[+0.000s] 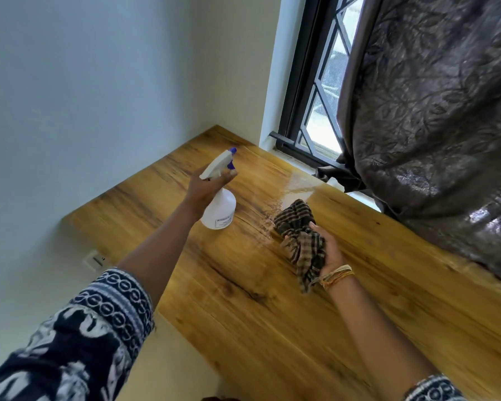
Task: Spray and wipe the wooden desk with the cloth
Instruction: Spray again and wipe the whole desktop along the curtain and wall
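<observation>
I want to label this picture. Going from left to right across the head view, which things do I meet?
Wall socket → left hand → spray bottle → checked cloth → right hand → window → dark curtain.

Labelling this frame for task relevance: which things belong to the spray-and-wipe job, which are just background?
Job:
spray bottle, held in the left hand
checked cloth, bunched in the right hand
wooden desk, with a wet patch near the window

Background:
curtain
window
wall socket
</observation>
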`<state>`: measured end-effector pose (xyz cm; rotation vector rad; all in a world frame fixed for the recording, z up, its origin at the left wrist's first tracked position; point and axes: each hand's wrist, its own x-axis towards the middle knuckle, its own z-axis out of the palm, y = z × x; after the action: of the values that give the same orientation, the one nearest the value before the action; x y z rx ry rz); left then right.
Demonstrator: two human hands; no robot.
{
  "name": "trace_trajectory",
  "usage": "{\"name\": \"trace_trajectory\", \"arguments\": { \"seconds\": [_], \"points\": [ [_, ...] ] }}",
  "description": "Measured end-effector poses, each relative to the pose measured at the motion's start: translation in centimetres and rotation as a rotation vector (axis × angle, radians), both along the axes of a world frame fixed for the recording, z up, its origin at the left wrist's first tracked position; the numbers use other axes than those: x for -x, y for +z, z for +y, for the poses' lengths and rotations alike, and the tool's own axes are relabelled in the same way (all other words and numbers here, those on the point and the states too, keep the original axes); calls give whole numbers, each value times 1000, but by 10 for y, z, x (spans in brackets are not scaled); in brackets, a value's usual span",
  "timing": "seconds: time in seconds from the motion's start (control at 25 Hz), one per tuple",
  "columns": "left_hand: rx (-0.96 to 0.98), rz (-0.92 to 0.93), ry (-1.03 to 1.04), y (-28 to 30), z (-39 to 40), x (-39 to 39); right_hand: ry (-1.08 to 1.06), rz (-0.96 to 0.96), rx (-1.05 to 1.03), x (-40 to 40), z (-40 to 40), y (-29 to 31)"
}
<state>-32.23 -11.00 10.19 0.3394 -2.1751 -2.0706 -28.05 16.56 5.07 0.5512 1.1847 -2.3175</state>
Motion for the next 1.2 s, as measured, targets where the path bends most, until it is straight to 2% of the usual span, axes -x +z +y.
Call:
{"name": "trace_trajectory", "arguments": {
  "seconds": [0.08,0.12,0.2,0.24,0.32,0.36,0.48,0.56,0.68,0.76,0.84,0.88,0.92,0.96,1.04,1.12,1.2],
  "points": [
    [131,-32,24,-12,-2,-9,3,61,-172,7,1,-11],
    [205,-27,80,-23,1,-19,34,164,-383,10,0,-17],
    [303,-39,282,-47,17,-56,178,494,-1051,6,-8,-29],
    [342,-53,340,-59,28,-80,286,700,-1314,-4,-17,-37],
    [465,-22,256,-87,44,-118,501,1059,-1674,-41,-35,-55],
    [539,2,159,-101,47,-133,590,1190,-1734,-62,-40,-63],
    [780,80,-31,-119,54,-150,859,1530,-1555,-98,-26,-65],
    [957,66,-124,-119,66,-153,868,1601,-1521,-72,11,-59],
    [1201,-91,-291,-122,78,-149,542,1287,-1775,8,95,-58],
    [1253,-159,-308,-124,78,-144,396,976,-1918,54,162,-62],
    [1282,-157,-283,-125,77,-143,289,669,-1947,75,201,-63],
    [1303,-152,-283,-125,77,-143,231,586,-1969,77,200,-61],
    [1325,-150,-289,-126,78,-143,199,587,-2013,73,188,-57],
    [1341,-151,-289,-127,78,-144,211,674,-2051,60,166,-53],
    [1346,-157,-286,-127,79,-144,399,1043,-1997,11,108,-50],
    [1324,-146,-280,-127,78,-143,694,1452,-1762,-48,60,-54],
    [1319,-137,-264,-129,76,-143,1000,1718,-1491,-67,50,-54]
  ]
}}
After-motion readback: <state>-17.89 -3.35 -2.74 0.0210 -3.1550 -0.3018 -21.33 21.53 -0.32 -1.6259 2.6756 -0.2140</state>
